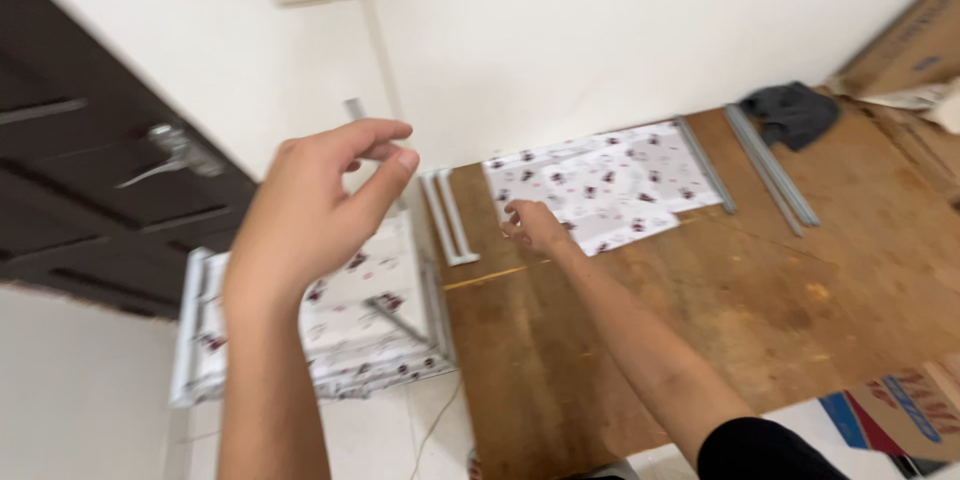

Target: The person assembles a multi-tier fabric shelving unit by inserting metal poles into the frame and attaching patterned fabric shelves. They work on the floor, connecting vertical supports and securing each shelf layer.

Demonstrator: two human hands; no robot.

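My left hand (320,205) is raised in front of the wall, thumb and fingers pinched on the top of a thin grey metal rod (353,108) that stands upright from a small cloth rack (340,330) with grey tubes and white patterned fabric. My right hand (535,225) reaches down to the wooden board (700,320), fingers spread and touching the near edge of a flat white patterned fabric sheet (605,185).
A pair of white tubes (450,220) lies at the board's left edge. Long grey rods (770,170) and a dark cloth (795,112) lie at the far right. Cardboard boxes (905,40) stand behind. A dark door with a handle (170,155) is at left.
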